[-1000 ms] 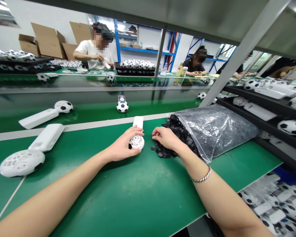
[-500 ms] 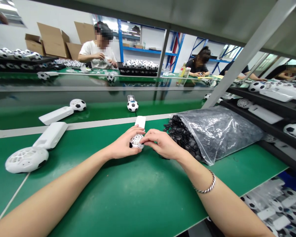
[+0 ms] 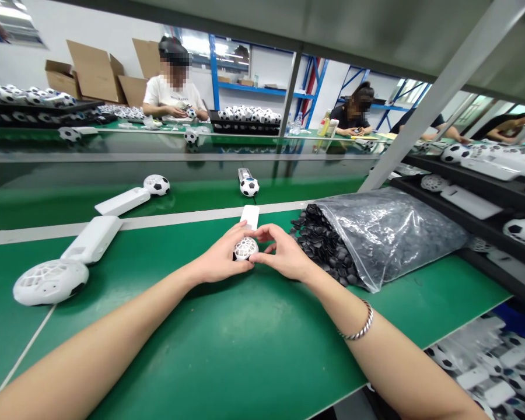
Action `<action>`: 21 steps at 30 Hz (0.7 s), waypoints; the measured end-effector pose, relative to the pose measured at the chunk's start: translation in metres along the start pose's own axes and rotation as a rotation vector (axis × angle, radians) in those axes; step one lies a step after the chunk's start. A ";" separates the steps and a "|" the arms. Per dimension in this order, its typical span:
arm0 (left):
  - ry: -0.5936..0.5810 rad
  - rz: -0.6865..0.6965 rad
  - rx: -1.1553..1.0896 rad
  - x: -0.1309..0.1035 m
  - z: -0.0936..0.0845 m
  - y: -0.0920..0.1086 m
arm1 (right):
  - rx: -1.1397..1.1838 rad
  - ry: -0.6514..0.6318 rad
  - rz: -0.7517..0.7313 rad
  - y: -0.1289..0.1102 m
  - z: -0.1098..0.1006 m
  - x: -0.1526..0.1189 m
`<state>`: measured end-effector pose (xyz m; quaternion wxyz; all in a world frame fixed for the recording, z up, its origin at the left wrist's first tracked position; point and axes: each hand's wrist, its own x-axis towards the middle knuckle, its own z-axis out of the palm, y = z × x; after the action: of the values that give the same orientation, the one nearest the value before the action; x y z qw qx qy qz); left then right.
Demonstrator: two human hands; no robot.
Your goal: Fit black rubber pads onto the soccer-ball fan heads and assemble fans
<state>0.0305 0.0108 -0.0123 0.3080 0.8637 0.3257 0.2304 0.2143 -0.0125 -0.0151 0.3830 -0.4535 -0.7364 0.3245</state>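
Note:
A small handheld fan [image 3: 245, 249] with a football-patterned, grilled head lies on the green table, its white handle [image 3: 249, 216] pointing away from me. My left hand [image 3: 223, 254] curves round the left side of the head, thumb near and fingers on the far side. On the other side, my right hand [image 3: 282, 252] has its thumb and fingertips on the right edge of the head. Right beside that hand, black plastic pieces [image 3: 328, 245] spill from a clear plastic bag [image 3: 394, 227].
Another fan [image 3: 50, 282] lies at left on the table. Beyond the pale strip, a fan [image 3: 156, 185] and a football-headed piece [image 3: 249, 186] lie on the green belt. Black trays [image 3: 455, 198] of fans stand at right, beside a slanted post [image 3: 437, 99]. Co-workers sit opposite.
My right hand has gone from a pinch at the grille to thumb and fingers spread round the head's right side. The fans on the belt have shifted right.

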 end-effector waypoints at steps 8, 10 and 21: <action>0.060 -0.062 -0.207 0.003 0.007 -0.004 | 0.331 -0.062 0.200 0.009 0.008 0.000; 0.088 -0.061 -0.220 0.004 0.009 -0.003 | 0.320 -0.026 0.191 0.009 0.012 -0.001; 0.200 -0.160 0.061 0.002 0.011 -0.005 | -0.609 0.229 0.282 0.026 -0.036 0.013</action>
<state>0.0360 0.0109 -0.0228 0.2649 0.8168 0.4293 0.2801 0.2529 0.0141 -0.0154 0.2616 -0.6776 -0.6819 0.0867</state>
